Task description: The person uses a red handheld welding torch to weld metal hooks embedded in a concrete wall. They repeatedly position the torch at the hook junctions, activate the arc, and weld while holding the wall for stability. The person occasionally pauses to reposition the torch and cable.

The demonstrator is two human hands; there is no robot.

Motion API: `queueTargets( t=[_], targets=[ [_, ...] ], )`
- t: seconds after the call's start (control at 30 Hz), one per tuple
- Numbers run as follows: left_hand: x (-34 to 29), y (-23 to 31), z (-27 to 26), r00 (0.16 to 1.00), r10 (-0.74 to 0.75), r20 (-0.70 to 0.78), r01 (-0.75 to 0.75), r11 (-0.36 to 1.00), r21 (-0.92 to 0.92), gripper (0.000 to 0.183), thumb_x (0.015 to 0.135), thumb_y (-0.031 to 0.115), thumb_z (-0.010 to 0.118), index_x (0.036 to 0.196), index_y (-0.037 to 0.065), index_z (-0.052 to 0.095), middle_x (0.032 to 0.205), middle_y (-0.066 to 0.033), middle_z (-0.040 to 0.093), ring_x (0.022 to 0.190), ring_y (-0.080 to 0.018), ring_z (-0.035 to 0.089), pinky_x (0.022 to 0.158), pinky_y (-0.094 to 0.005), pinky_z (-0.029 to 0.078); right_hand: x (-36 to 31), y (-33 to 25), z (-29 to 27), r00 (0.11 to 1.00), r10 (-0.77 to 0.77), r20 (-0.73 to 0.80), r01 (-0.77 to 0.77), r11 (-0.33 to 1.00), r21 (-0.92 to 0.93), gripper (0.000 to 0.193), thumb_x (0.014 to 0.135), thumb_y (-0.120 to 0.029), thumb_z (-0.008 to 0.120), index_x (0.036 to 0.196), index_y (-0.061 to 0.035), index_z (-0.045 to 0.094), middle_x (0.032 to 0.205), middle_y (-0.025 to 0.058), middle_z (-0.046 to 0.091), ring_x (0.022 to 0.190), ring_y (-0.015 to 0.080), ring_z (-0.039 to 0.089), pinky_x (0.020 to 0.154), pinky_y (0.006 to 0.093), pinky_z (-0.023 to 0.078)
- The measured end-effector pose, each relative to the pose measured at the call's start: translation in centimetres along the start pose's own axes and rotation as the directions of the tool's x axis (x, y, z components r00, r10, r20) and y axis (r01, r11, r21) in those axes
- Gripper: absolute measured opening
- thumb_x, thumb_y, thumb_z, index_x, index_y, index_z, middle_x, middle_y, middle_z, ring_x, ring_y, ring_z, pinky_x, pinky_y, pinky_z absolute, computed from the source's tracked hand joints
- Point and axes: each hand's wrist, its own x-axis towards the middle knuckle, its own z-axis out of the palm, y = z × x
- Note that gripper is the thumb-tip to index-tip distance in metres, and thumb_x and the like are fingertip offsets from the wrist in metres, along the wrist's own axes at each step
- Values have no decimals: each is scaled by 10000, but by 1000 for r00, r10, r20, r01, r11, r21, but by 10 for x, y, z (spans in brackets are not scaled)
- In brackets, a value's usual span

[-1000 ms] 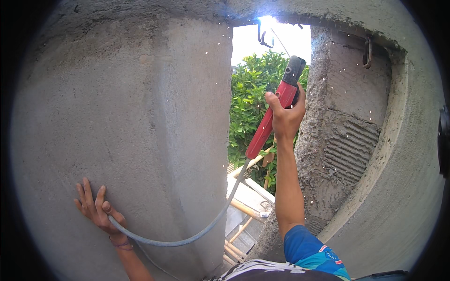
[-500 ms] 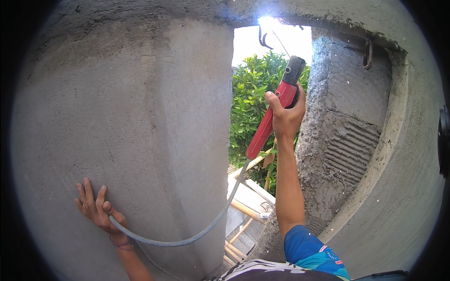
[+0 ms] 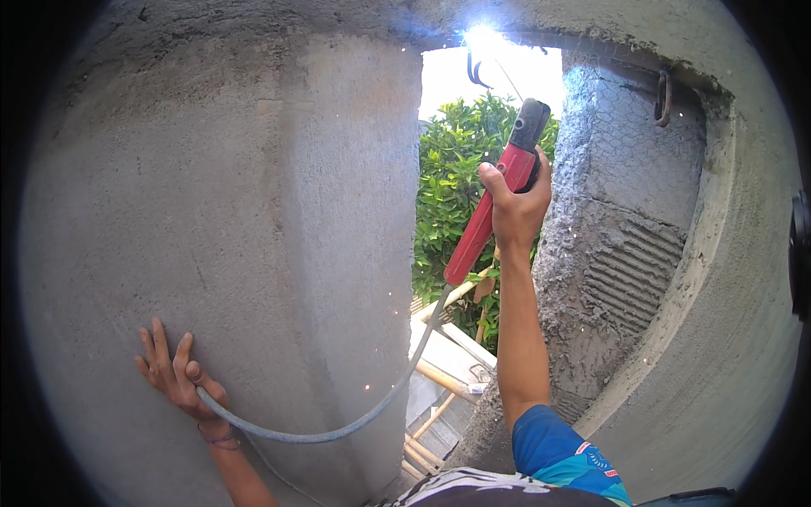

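Welding spark (image 3: 484,36) flares at the top of a gap between walls

The right hand (image 3: 519,203) is wrapped round a red and black welding handle (image 3: 480,235), slanting upward in front of green leaves (image 3: 448,156). A thin rod (image 3: 508,80) runs from the handle's black head into the glare, beside a bent metal hook (image 3: 473,69).

The left hand (image 3: 179,376) lies against the grey wall (image 3: 169,220), fingers spread. The handle's cable (image 3: 329,436) droops across to its thumb; whether the thumb pinches it, I cannot tell.
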Motion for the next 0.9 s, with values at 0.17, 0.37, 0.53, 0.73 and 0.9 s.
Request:
queueTargets(
  t=[0.17,0.37,0.53,0.73,0.9],
  targets=[
    [1,1,-1,1000,-11,9,11,1000,-4,549,1092,366,179,1077,148,682,1443,-107,553,1440,-302,392,1248,-501,159,1,0,0,1000,-16,5,16,1000,-18,776,748,-181,828,1375,53,434,1043,115,640,903,185,660,823,324,546],
    [1,1,-1,1000,-4,7,4,1000,-6,538,1091,357,186,1080,151,683,1442,-107,554,1442,-302,390,1250,-498,156,2,-2,-1,1000,-18,7,19,1000,-22,771,748,-185,824,1373,51,440,1038,112,646,905,188,662,848,324,538],
    [1,0,0,1000,5,-2,-5,1000,-4,537,1091,353,190,1077,144,684,1438,-109,558,1437,-305,398,1248,-500,161,2,-2,0,1000,-24,0,24,999,-40,787,748,-189,826,1383,58,432,1038,117,649,912,184,662,849,326,536],
    [0,-1,0,1000,-2,3,2,1000,-6,530,1091,351,198,1084,147,686,1435,-114,561,1432,-311,407,1246,-502,164,4,-1,1,1000,-22,8,22,1000,-18,794,752,-192,828,1386,64,426,1031,123,657,907,187,663,845,324,536],
    [-1,-1,1,1000,8,-3,-8,1000,0,518,1091,347,207,1093,145,684,1437,-119,560,1431,-317,407,1243,-507,161,4,-1,2,1000,-1,16,2,1000,-7,794,753,-193,829,1385,68,426,1025,125,660,904,189,664,842,324,536]
  ],
)
